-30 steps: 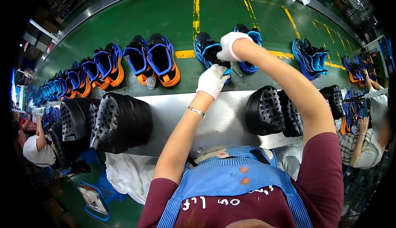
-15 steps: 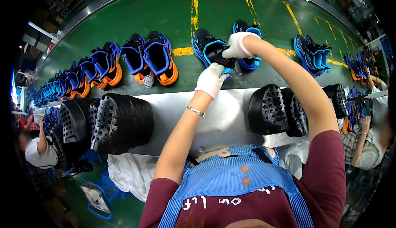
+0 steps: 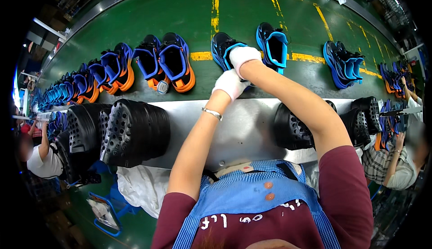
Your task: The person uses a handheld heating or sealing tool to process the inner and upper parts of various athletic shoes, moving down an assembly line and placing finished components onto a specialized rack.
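Observation:
A black and blue sneaker stands at the centre, its toe pointing away from me. My left hand, in a white glove, is closed at its heel. My right hand, also gloved in white, presses into the shoe's opening; its fingers are hidden, so what they hold, if anything, does not show. Just right of my hands stands the matching sneaker, its light blue lining open to view.
Sneakers with orange soles form a long row to the left. Another blue pair is at right. Black perforated blocks sit on the metal ledge before me, more under my right forearm. Co-workers are at both sides.
My right hand has moved left and down from the shoe's right side into its opening. The black piece it pinched there is now hidden. The second sneaker has come into fuller view.

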{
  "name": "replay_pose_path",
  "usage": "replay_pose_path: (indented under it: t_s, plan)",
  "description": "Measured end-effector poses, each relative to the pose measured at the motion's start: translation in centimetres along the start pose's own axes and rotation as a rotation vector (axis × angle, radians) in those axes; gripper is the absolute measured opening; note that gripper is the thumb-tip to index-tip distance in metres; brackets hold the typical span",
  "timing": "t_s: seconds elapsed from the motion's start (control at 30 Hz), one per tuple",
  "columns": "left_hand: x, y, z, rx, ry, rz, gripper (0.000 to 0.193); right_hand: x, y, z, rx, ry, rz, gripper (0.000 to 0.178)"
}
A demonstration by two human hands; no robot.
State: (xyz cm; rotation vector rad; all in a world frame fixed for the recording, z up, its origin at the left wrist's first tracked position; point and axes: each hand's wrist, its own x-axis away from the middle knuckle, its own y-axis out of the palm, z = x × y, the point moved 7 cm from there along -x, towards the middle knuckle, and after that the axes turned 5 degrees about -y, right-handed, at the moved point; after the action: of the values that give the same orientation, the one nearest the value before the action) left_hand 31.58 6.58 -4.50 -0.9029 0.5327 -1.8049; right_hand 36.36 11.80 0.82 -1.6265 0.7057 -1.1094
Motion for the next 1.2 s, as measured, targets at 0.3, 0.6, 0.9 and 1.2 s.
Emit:
replay_pose_path:
  t_s: [0.3, 0.6, 0.9, 1.2]
  plan:
    - [-1.1, 1.6, -0.5, -0.192, 0.049, -0.065, 0.046, -1.1, 0.2, -0.8, -0.051, 0.005, -0.121, 0.031]
    - [-0.6, 0.5, 0.6, -0.240, 0.000, -0.125, 0.041, -1.3, -0.4, -0.7, -0.073, -0.071, -0.081, 0.031]
    - [4.1, -3.9, 1.3, 0.048, 0.269, 0.185, 0.041, 2.3, -3.0, 2.3, -0.101, -0.116, -0.062, 0.043]
    - [-1.3, -4.8, -4.0, 0.128, -0.307, 0.187, 0.059, -0.2, 0.3, 4.6, -0.303, -0.046, -0.072, 0.075]
